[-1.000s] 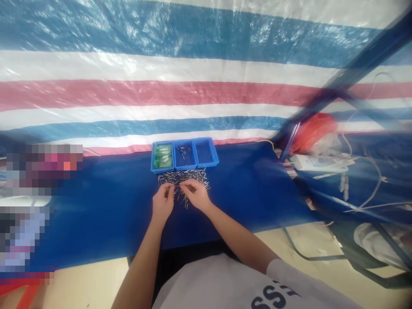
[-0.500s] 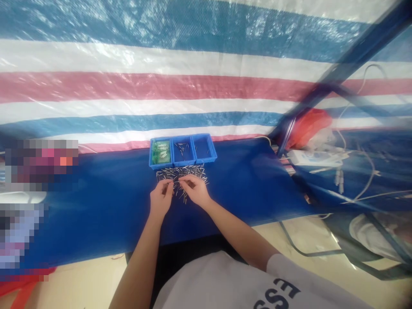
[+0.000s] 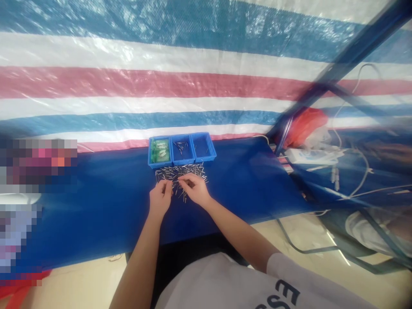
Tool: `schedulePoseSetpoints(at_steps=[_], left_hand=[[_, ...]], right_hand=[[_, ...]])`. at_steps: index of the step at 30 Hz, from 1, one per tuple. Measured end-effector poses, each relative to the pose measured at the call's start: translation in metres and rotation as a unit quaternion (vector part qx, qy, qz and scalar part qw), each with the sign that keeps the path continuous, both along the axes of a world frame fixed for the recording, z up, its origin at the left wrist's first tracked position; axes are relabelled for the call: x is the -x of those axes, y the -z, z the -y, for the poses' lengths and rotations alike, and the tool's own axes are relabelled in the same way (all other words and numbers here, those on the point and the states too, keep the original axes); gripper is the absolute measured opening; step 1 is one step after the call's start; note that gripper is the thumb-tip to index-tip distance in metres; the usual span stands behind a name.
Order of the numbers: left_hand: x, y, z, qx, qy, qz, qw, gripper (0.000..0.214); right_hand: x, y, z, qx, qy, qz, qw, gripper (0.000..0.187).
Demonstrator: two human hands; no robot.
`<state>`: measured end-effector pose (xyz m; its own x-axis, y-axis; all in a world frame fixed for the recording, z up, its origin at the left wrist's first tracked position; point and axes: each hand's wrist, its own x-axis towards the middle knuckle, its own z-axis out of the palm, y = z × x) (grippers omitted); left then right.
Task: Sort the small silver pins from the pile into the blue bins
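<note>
A scattered heap of small metal pins (image 3: 180,174) lies on the blue table cover (image 3: 106,201). My left hand (image 3: 161,198) rests at the heap's near left edge, fingers curled in a pinch over the pins. My right hand (image 3: 196,190) sits beside it, fingers also pinched together on the pins. What each pinch holds is too small to make out. Just behind the heap stand three joined blue bins (image 3: 181,149): the left one holds green pieces (image 3: 160,150), the middle one a few pins, the right one looks nearly bare.
A striped blue, white and red tarp (image 3: 161,86) hangs behind the table. At the right are an orange-red bag (image 3: 305,124), a white power strip (image 3: 309,156) with cables, and a dark blue frame bar (image 3: 337,68). Blurred-out areas lie at the left.
My hands stay on the pin heap with only small finger shifts. The camera view has drifted slightly, so everything sits a little higher and to the left in the picture.
</note>
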<state>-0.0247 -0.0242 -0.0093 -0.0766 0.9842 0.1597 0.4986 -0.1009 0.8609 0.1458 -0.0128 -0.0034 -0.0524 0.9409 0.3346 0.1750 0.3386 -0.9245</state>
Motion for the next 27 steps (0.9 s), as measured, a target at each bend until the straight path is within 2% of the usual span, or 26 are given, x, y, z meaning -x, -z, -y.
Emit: schedulePoseSetpoints(at_steps=[8, 15, 27], left_hand=[[-0.0007, 0.0029, -0.0006, -0.014, 0.005, 0.033, 0.999, 0.029], [0.0007, 0.0000, 0.0009, -0.036, 0.036, 0.019, 0.998, 0.028], [0.0004, -0.0005, 0.0007, -0.053, 0.033, 0.026, 0.998, 0.030]], right_hand=[[-0.0008, -0.0009, 0.0003, 0.009, 0.011, 0.002, 1.000, 0.018], [-0.0025, -0.0027, 0.0027, -0.033, -0.009, 0.025, 0.999, 0.017], [-0.0004, -0.0017, 0.0041, -0.057, -0.041, 0.051, 0.996, 0.018]])
